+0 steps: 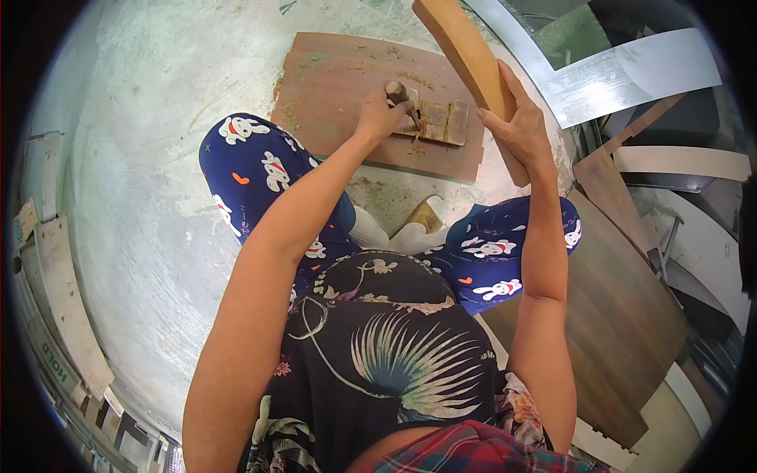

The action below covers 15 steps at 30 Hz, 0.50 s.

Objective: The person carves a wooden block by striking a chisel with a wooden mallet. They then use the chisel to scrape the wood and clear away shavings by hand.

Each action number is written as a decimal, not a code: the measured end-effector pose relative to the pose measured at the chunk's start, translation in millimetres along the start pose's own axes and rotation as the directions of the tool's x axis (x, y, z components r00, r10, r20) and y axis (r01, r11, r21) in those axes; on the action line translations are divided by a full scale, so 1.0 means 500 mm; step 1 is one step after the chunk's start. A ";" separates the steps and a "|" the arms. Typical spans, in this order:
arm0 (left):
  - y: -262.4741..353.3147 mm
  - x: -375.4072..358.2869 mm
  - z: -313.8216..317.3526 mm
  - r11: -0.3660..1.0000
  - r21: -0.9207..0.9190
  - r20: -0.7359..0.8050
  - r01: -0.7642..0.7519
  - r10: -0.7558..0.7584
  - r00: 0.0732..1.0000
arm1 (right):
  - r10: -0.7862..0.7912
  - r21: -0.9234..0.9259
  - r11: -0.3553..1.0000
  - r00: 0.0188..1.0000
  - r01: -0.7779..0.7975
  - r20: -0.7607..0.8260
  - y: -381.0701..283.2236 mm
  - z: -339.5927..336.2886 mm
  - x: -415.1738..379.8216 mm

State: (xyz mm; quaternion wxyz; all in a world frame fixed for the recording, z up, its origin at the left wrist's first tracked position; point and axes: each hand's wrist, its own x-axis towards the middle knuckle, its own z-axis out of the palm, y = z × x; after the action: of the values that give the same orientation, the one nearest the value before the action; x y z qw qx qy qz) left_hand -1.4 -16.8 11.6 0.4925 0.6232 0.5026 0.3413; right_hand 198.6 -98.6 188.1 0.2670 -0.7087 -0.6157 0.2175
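Observation:
My left hand [382, 115] is closed around a chisel [397, 93], its rounded handle end showing above the fist. The chisel's lower end meets a small wooden block [443, 124] with dark grooves cut across it. That block lies on a reddish-brown board [331, 98] on the floor. Raised to the right of it, my right hand [520, 126] grips a long, thick wooden bar [465, 51]. The bar is tilted, its top running out of the view, and stays apart from the chisel.
Wood shavings [414, 79] are scattered over the board. To the right lie metal sheets [631, 75], wooden strips and a large dark brown panel [607, 315]. Pale planks [67, 292] line the left edge. My bent legs [268, 169] flank the near side of the board.

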 end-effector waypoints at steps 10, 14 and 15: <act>0.010 0.046 -0.062 0.969 -0.246 -0.436 -0.015 -0.097 0.895 | 0.230 -0.179 0.968 0.899 -0.173 0.373 0.166 0.100 0.037; -0.067 0.078 -0.046 0.931 -0.365 -0.519 0.006 -0.209 0.829 | 0.235 -0.160 0.969 0.909 -0.189 0.345 0.205 0.174 0.035; -0.062 0.076 -0.049 0.921 -0.389 -0.535 0.010 -0.234 0.812 | 0.225 -0.138 0.972 0.916 -0.189 0.331 0.201 0.189 0.035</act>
State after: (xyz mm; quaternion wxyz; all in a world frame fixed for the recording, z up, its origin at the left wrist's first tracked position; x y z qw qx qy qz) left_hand -23.0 27.0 -13.7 0.4481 0.3542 0.5935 0.5670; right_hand 217.2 -81.0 51.6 0.0935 -0.7337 -0.5848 0.3329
